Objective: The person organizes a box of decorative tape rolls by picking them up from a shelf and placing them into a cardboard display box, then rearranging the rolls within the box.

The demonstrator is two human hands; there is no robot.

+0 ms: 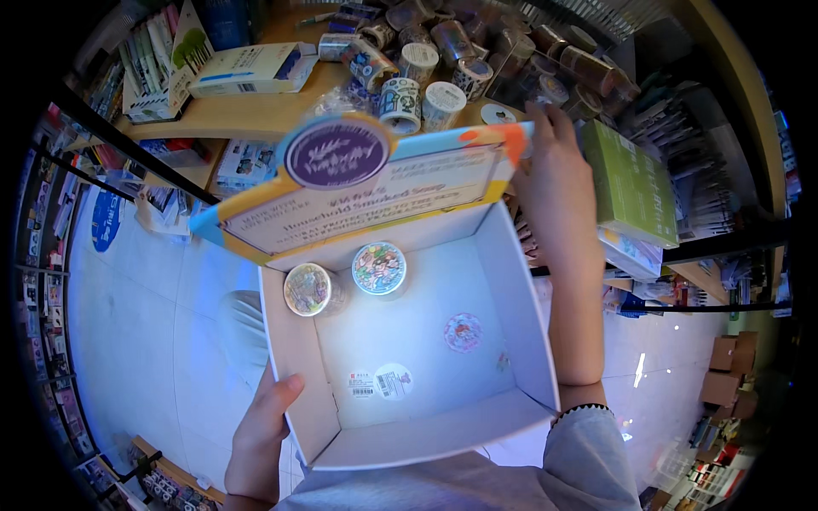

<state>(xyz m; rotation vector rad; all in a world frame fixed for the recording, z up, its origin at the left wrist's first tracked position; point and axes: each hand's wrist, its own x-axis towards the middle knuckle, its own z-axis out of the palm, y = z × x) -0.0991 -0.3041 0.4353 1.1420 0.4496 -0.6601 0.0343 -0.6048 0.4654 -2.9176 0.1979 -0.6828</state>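
My left hand (270, 409) grips the left wall of an open cardboard display box (422, 441), thumb over the rim. The box has a white inside and a raised, colourful header card (358, 201) bearing writing. Two wrapped rolls of decorative tape stand inside by the back left corner: one roll (308, 289) against the left wall, another roll (379, 268) beside it. Loose round stickers (463, 332) and a barcode label (360, 384) lie on the box floor. Beyond the header's right end, my right hand (557, 160) reaches to the tape pile; its fingertips are partly hidden.
A wooden shelf (255, 118) carries a heap of tape rolls (418, 61), an opened pen carton (249, 70) and a holder of pens (150, 57). Right of my forearm is a green box (629, 182) beside packed pens (703, 172). Cardboard cartons (728, 370) stand farther right.
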